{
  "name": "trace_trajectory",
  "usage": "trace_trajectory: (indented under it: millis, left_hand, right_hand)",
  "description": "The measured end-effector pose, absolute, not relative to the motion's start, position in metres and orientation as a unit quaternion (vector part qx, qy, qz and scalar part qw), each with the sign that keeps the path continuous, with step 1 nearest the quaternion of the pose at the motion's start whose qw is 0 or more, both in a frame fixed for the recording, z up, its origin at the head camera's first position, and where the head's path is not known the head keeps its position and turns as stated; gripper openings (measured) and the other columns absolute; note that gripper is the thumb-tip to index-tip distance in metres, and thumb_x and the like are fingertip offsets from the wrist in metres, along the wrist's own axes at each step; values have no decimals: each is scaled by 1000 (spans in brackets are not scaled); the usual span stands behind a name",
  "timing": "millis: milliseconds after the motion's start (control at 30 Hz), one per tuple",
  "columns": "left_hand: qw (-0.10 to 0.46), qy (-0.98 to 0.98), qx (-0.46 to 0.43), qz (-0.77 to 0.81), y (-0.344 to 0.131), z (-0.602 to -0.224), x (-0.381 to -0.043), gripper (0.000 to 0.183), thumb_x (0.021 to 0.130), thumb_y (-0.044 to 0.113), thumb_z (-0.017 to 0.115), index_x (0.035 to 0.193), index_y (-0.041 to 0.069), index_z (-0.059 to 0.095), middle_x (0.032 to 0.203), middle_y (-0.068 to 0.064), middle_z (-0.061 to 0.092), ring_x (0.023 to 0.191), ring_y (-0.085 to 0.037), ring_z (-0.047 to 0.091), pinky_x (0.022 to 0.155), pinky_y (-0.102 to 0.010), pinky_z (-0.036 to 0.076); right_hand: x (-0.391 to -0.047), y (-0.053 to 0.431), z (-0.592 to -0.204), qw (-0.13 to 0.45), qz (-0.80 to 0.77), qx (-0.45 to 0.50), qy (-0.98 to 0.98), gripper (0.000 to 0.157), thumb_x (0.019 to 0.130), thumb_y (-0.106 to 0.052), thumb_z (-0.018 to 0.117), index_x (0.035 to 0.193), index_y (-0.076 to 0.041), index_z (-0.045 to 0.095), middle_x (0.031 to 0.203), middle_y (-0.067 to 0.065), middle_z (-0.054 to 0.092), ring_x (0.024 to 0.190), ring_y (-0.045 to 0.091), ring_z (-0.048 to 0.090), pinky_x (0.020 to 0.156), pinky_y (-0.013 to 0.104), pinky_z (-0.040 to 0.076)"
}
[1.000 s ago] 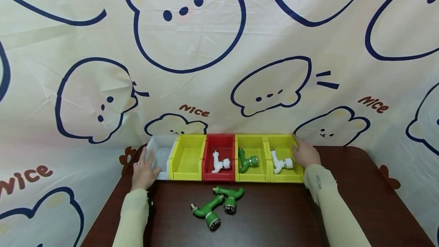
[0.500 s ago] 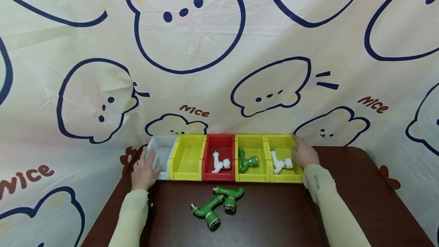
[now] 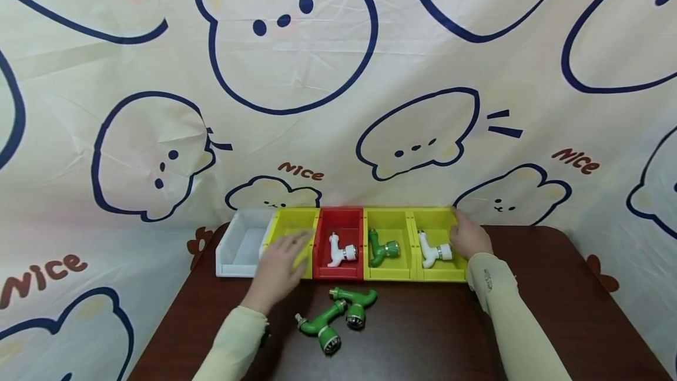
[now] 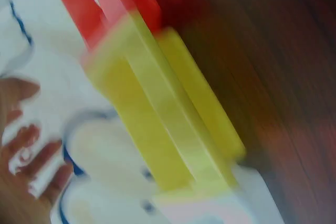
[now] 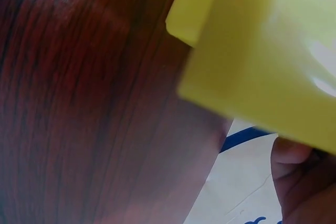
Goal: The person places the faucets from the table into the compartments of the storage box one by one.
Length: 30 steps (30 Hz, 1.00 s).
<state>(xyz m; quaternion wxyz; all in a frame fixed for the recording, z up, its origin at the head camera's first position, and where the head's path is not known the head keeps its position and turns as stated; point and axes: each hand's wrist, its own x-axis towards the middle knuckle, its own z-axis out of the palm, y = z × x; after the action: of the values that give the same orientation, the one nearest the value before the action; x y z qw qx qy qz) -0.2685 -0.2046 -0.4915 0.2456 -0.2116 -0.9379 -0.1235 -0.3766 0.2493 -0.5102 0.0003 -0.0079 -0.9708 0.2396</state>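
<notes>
My left hand (image 3: 280, 272), fingers spread and holding nothing, is over the front of the left yellow bin (image 3: 292, 225). The left wrist view is blurred, with the fingers beside that bin. At the row's right end, my right hand (image 3: 471, 237) grips the side wall of the rightmost yellow bin (image 3: 439, 275); in the right wrist view its curled fingers are partly hidden by the wall. A white faucet (image 3: 433, 250) lies in that bin, a green faucet (image 3: 382, 249) in the yellow bin beside it. The red bin (image 3: 338, 219) holds another white faucet (image 3: 341, 250).
A pale grey bin (image 3: 243, 240) stands at the row's left end. Two green faucets, one nearer (image 3: 321, 327) and one farther (image 3: 355, 304), lie on the dark wooden table (image 3: 412, 334) before the row. A printed cloth (image 3: 328, 140) hangs right behind the bins.
My left hand has left the grey bin's side and moved right, over the left yellow bin. The right hand stays at the rightmost bin, and the faucets lie as before.
</notes>
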Motion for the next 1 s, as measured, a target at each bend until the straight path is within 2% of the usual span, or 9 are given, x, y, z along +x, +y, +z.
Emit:
trace_trajectory:
  millis: [100, 200, 300, 367, 500, 633, 733, 933, 1000]
  left_hand:
    - [171, -929, -306, -118, -174, -489, -260, 60, 92, 27, 79, 148, 27, 58, 137, 1, 67, 121, -23, 63, 102, -49, 53]
    - [71, -918, -375, -110, -149, -488, -255, 59, 93, 38, 77, 148, 30, 58, 136, 5, 66, 122, -17, 61, 106, -45, 52]
    - [-22, -908, -408, -96, -132, -492, -252, 64, 91, 50, 76, 149, 32, 56, 138, 7, 64, 124, -14, 60, 108, -41, 50]
    - [-58, -905, -415, -80, -125, -496, -250, 68, 87, 56, 77, 149, 34, 57, 137, 8, 64, 124, -13, 59, 108, -39, 50]
    - [-70, -905, -417, -49, -117, -502, -248, 67, 85, 53, 81, 145, 34, 60, 134, 8, 66, 123, -14, 60, 106, -35, 51]
    - [-75, -911, -405, -35, -112, -503, -247, 62, 85, 42, 84, 143, 36, 62, 135, 8, 67, 125, -15, 60, 107, -36, 50]
    - [-87, -911, -402, -21, -110, -506, -247, 62, 85, 42, 85, 142, 38, 63, 140, 7, 65, 127, -16, 59, 109, -37, 49]
    - [-83, -907, -414, -6, -108, -511, -248, 53, 83, 44, 86, 133, 40, 70, 137, 4, 65, 124, -16, 59, 105, -33, 50]
    - [-82, -903, -422, -11, -108, -510, -248, 51, 84, 44, 85, 133, 40, 70, 137, 5, 64, 123, -16, 59, 104, -32, 50]
  right_hand:
    - [-377, 252, -510, 3, 246, -6, -969, 58, 107, -18, 38, 162, -2, 27, 151, 31, 50, 103, 41, 67, 91, 59, 53]
    - [-378, 254, -511, 4, 254, -6, -967, 58, 107, -17, 36, 162, -2, 27, 151, 32, 49, 102, 41, 66, 90, 60, 52]
    - [-377, 253, -512, 1, 265, -9, -964, 58, 107, -18, 36, 163, -3, 27, 156, 30, 44, 117, 46, 62, 99, 64, 49]
    - [-377, 253, -513, 0, 269, -9, -963, 58, 107, -18, 36, 163, -4, 26, 157, 30, 43, 123, 48, 59, 102, 65, 47]
    - [-374, 252, -513, 8, 269, -3, -963, 58, 107, -18, 37, 163, -3, 27, 156, 30, 45, 119, 47, 61, 97, 63, 50]
    - [-373, 251, -512, 12, 260, 4, -965, 57, 108, -18, 36, 162, -3, 27, 152, 30, 49, 95, 40, 66, 83, 55, 52]
    - [-374, 251, -512, 10, 258, 5, -966, 57, 108, -18, 36, 162, -4, 27, 152, 30, 49, 91, 37, 65, 81, 54, 52]
    - [-376, 253, -514, 0, 264, 0, -965, 58, 108, -19, 35, 163, -4, 27, 157, 29, 44, 118, 46, 62, 95, 61, 51]
    - [-376, 253, -515, -3, 265, -2, -964, 58, 108, -20, 35, 163, -5, 26, 158, 28, 43, 121, 47, 60, 97, 62, 50]
